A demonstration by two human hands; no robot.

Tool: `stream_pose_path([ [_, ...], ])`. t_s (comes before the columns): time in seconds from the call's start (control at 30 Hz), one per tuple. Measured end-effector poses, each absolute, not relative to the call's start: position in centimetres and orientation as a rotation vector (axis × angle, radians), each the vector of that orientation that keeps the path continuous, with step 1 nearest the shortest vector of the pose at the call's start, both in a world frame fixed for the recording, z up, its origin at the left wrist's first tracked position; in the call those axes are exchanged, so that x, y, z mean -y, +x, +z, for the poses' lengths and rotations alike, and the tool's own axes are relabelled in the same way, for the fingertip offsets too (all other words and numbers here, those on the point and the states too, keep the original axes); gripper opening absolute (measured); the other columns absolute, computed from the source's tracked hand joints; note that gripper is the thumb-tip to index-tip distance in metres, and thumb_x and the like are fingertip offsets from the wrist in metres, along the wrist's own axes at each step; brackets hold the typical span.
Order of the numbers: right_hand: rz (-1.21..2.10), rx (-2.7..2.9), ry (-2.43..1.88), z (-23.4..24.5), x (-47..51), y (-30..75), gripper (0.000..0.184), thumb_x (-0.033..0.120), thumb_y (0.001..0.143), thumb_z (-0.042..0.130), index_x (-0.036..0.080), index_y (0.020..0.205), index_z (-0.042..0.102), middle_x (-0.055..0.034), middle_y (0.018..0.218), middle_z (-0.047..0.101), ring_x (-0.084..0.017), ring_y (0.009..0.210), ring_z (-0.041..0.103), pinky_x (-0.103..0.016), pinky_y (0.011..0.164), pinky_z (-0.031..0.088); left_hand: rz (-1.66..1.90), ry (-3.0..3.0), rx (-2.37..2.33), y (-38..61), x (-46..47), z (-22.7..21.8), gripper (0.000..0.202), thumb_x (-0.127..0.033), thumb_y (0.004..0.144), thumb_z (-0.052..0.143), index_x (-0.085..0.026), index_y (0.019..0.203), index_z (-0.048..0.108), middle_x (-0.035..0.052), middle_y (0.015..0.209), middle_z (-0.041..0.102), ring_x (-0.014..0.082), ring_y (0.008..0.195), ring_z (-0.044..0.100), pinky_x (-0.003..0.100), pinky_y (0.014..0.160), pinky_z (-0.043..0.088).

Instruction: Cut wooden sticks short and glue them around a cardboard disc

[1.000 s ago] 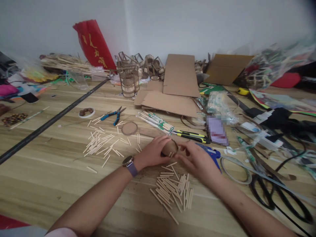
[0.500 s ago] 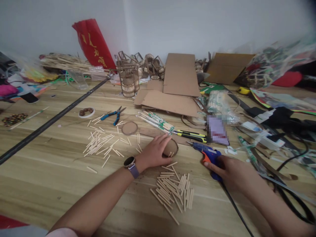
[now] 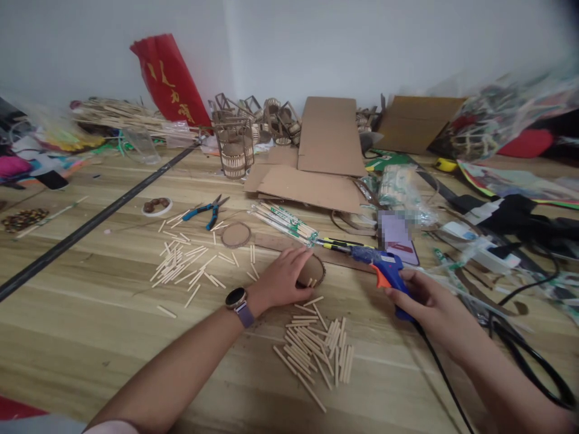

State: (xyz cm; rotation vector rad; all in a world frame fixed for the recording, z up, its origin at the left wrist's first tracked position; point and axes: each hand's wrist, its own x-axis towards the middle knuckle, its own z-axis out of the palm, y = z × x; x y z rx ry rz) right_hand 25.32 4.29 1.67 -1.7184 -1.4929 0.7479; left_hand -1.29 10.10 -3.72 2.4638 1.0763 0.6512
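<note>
My left hand point(image 3: 284, 278) curves around the near left edge of a round cardboard disc point(image 3: 315, 266) on the table, thumb and fingers gripping it. A couple of short wooden sticks show at the disc's near edge, by my thumb. In my right hand point(image 3: 432, 304) is a blue hot glue gun point(image 3: 389, 265) with an orange trigger. Its nozzle points left, above the yellow-and-black cutters point(image 3: 332, 244) and beyond the disc. Loose short sticks point(image 3: 312, 349) lie in a heap just in front of my left hand.
More short sticks point(image 3: 176, 265) are scattered at left, near blue-handled pliers point(image 3: 201, 212) and another cardboard disc point(image 3: 236, 234). Packaged sticks point(image 3: 284, 222) and cardboard sheets point(image 3: 312, 187) lie beyond. A phone point(image 3: 400, 238) is behind the glue gun, whose black cord point(image 3: 441, 374) trails toward me.
My right hand has lifted the glue gun away from the table and slightly forward, so its nozzle now overlaps the cutters. My left hand stays on the disc.
</note>
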Motion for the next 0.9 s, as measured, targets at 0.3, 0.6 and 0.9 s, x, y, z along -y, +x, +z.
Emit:
stream_pose_path([
  [0.3, 1.361, 0.867, -1.351, 0.3, -2.6, 22.3, 0.029, 0.032, 0.057, 0.08, 0.019, 0.074, 0.06, 0.0021, 0.063, 0.055, -0.011, 0.055, 0.047, -0.024, 0.05, 0.037, 0.76, 2.496, -1.1, -1.4, -10.1, -3.9, 0.076, -0.026, 0.07, 0.069, -0.017, 0.137, 0.035, 0.0156, 0.139, 0.046, 0.0305, 0.13, 0.04, 0.051, 0.11, 0.035],
  [0.6, 1.327, 1.21, -1.515, -1.2, -2.6, 22.6, 0.03, 0.046, 0.066, 0.074, 0.019, 0.077, 0.067, -0.0009, 0.064, 0.063, -0.014, 0.054, 0.054, -0.025, 0.048, 0.042, 0.727, 2.435, -1.176, -1.5, -10.2, -4.0, 0.072, -0.022, 0.072, 0.063, -0.014, 0.138, 0.033, 0.0178, 0.142, 0.042, 0.0309, 0.134, 0.037, 0.051, 0.112, 0.032],
  [0.9, 0.891, 1.729, -1.706, -0.7, -2.8, 21.8, 0.035, 0.05, 0.07, 0.061, 0.022, 0.087, 0.074, -0.0048, 0.083, 0.078, -0.029, 0.078, 0.071, -0.04, 0.071, 0.058, 0.736, 2.452, -1.143, -1.6, -10.2, -4.2, 0.072, -0.022, 0.073, 0.063, -0.014, 0.138, 0.034, 0.0175, 0.142, 0.043, 0.0302, 0.134, 0.038, 0.05, 0.112, 0.033],
])
